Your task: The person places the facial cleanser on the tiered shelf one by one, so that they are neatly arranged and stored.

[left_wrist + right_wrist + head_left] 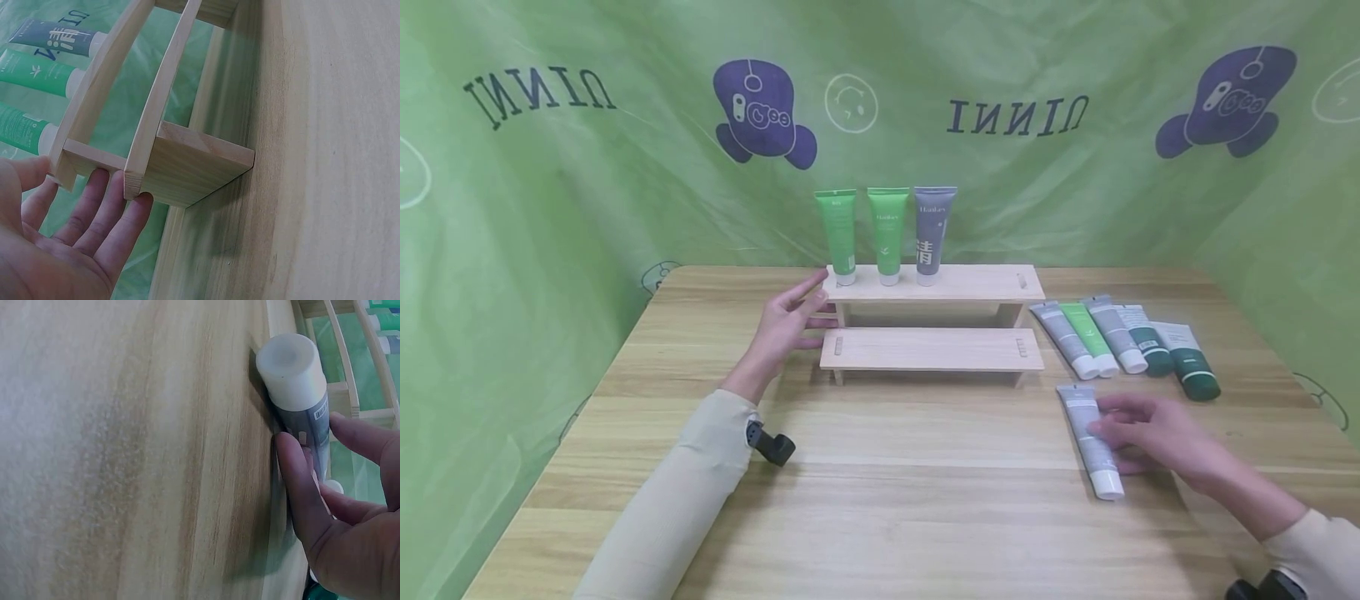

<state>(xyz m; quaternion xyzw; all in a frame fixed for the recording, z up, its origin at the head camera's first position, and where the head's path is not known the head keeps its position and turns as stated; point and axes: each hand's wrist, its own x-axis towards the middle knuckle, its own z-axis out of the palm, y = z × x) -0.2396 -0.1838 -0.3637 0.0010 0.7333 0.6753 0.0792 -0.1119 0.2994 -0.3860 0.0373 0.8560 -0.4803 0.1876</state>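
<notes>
My left hand [781, 327] is at the left end of a two-tier wooden shelf [932, 350], its fingers extended. In the left wrist view the fingertips [142, 201] touch the ends of the boards. Three squeeze tubes stand caps down on the upper tier: a green tube [839, 233], another green tube [888, 233] and a grey-blue tube [931, 233]. At the right front, my right hand [1161, 437] pinches a light grey squeeze tube [1086, 433] with a white cap [290, 372] between thumb and fingers. The tube's cap end points toward me, low over the table.
Right of the shelf lie several more tubes: a grey tube [1063, 335], a green tube [1090, 335], another grey tube [1116, 333], and two white-and-dark-green tubes, one of them [1187, 358] farthest right. A green printed curtain [662, 192] hangs behind the wooden table [887, 517].
</notes>
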